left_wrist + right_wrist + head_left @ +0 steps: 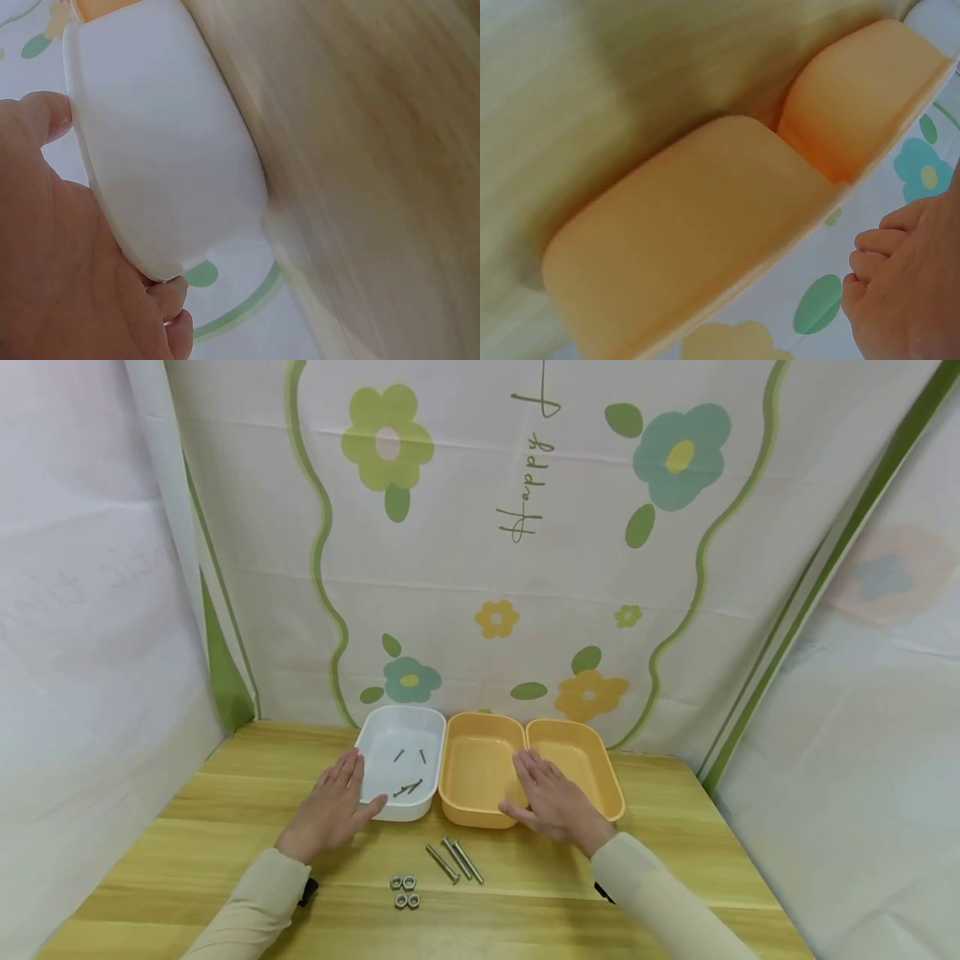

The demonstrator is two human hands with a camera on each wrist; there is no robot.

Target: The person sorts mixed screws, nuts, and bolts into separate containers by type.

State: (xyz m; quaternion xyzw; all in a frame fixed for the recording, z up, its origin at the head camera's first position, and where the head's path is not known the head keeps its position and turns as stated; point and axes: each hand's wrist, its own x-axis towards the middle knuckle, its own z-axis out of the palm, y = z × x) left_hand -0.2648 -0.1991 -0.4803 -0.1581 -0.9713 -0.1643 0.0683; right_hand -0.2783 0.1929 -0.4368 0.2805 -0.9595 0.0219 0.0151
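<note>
At the front left corner of the white box [405, 811] is my left hand [330, 810], its fingers along the left side and its thumb at the front rim. The left wrist view shows the thumb [51, 116] right at that rim. Several small screws [408, 788] lie inside the box. My right hand [555, 802] is spread over the front of the middle orange box [480, 818] and the right orange box [611, 777], holding nothing. In the right wrist view its fingers [881, 244] show beyond the rims.
Three long bolts [455, 858] lie on the wooden table [525, 910] in front of the boxes. Several hex nuts [405, 892] sit in a small group to their left. A flowered cloth [450, 560] hangs behind the boxes, with more cloth at both sides.
</note>
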